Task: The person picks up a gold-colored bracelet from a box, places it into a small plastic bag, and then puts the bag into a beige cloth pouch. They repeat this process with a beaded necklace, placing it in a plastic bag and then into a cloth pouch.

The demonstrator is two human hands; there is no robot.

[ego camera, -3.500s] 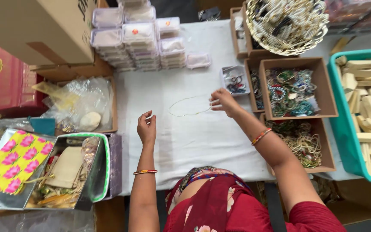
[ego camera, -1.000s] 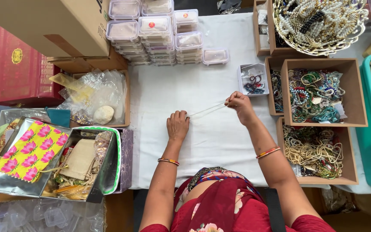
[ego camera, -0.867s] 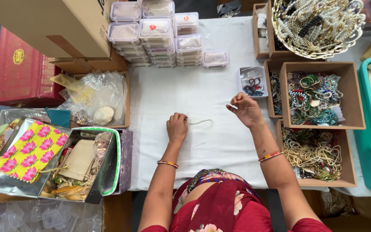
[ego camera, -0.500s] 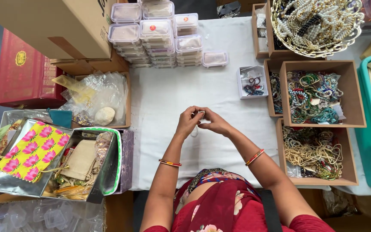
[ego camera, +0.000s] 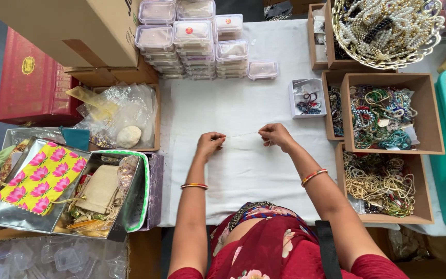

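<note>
Both hands, left hand (ego camera: 210, 142) and right hand (ego camera: 275, 136), pinch a thin pale thread (ego camera: 242, 135) taut above the white-clothed bench (ego camera: 243, 170) (limp, feather-light, likely slippery, so best gripped near its ends).

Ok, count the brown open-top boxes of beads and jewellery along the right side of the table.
4. Narrow box at the top edge, a slim one beside the colourful bangle box, and the cream-bead box nearest the person. The bead basket may hide more.
</note>
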